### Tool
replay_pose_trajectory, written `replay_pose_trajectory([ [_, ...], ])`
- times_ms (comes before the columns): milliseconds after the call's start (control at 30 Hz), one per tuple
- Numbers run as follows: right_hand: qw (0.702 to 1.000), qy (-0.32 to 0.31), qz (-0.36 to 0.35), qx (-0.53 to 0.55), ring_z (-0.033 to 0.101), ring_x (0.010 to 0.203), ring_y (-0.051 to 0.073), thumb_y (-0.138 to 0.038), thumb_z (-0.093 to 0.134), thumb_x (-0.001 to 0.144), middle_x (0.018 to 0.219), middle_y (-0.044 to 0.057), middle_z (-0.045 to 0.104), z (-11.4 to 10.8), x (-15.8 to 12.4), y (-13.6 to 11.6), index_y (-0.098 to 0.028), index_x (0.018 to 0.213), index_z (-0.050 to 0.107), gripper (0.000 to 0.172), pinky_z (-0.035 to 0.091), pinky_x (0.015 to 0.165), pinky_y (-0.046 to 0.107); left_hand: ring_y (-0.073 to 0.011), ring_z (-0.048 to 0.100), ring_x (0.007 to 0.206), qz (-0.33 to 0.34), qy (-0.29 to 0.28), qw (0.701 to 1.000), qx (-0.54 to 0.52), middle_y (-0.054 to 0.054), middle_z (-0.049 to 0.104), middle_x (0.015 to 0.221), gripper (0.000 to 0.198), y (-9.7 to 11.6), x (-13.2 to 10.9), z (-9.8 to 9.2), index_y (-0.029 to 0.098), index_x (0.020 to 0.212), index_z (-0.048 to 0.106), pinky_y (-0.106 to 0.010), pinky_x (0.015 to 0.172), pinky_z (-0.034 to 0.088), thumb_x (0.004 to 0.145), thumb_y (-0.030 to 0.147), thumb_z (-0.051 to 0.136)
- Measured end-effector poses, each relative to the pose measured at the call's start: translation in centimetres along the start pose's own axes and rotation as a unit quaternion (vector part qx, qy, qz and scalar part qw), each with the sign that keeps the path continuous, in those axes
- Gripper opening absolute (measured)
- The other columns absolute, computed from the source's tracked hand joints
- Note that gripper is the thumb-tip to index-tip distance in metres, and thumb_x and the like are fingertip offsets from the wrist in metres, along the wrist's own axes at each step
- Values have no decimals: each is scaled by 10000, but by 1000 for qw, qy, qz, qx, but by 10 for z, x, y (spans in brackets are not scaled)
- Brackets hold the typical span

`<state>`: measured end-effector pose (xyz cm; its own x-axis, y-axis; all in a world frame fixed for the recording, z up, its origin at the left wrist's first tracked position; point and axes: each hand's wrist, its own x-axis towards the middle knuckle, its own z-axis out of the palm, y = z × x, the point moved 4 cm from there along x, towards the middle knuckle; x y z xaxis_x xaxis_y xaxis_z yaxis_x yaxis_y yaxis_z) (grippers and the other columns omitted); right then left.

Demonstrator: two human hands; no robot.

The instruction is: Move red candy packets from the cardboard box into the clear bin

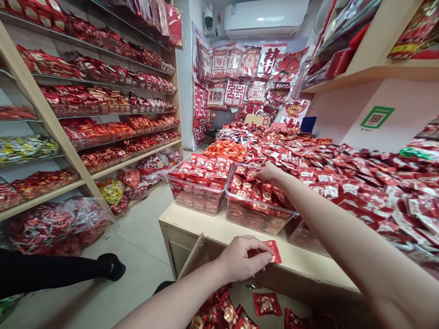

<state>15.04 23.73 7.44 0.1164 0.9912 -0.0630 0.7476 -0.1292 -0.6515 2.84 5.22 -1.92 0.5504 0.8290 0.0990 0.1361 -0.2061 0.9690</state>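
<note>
My left hand is closed in a pinch on a small red packet, just above the wooden counter's front edge. My right hand reaches forward over a clear plastic bin filled with small red packets. Its fingers are curled at the bin's far rim, among the packets there, and what they grip is hidden. A second clear bin of red packets stands to the left of the first.
A cardboard box of red packets lies open below the counter. Heaps of red packets cover the table behind the bins. Shelves of red goods line the left wall, with bags on the floor. A person's black-clad leg stretches in from the left.
</note>
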Motion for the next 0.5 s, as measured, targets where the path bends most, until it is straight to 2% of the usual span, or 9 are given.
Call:
replay_pose_trajectory([
  [167, 996, 26, -40, -79, 546, 697, 107, -290, 473, 803, 838, 30, 571, 4, 6, 2, -114, 878, 543, 203, 465, 615, 277, -60, 475, 463, 25, 10, 999, 40, -34, 577, 716, 238, 7, 0, -3, 157, 831, 646, -162, 411, 375, 738, 314, 494],
  [300, 989, 56, -68, -116, 545, 698, 127, -266, 543, 746, 766, 39, 586, 3, 2, -5, -111, 759, 564, 157, 441, 641, 296, -72, 486, 456, -10, -3, 1000, -5, -35, 567, 675, 265, 1, 0, -2, 152, 858, 631, -165, 376, 376, 734, 344, 498],
  [400, 982, 87, -119, -114, 545, 713, 163, -251, 575, 694, 736, 70, 601, -10, -21, -13, -118, 712, 574, 134, 404, 659, 292, -110, 546, 512, -44, 4, 994, -105, -13, 544, 639, 353, -5, 1, -2, 174, 1031, 525, -160, 356, 390, 724, 349, 522],
  [500, 975, 85, -186, -85, 537, 685, 145, -342, 496, 737, 753, 40, 609, -21, -69, -10, -162, 781, 574, 201, 393, 624, 254, -130, 588, 547, -36, 36, 979, -197, 3, 553, 676, 556, -4, 3, -6, 203, 1169, 329, -152, 359, 397, 688, 314, 585],
])
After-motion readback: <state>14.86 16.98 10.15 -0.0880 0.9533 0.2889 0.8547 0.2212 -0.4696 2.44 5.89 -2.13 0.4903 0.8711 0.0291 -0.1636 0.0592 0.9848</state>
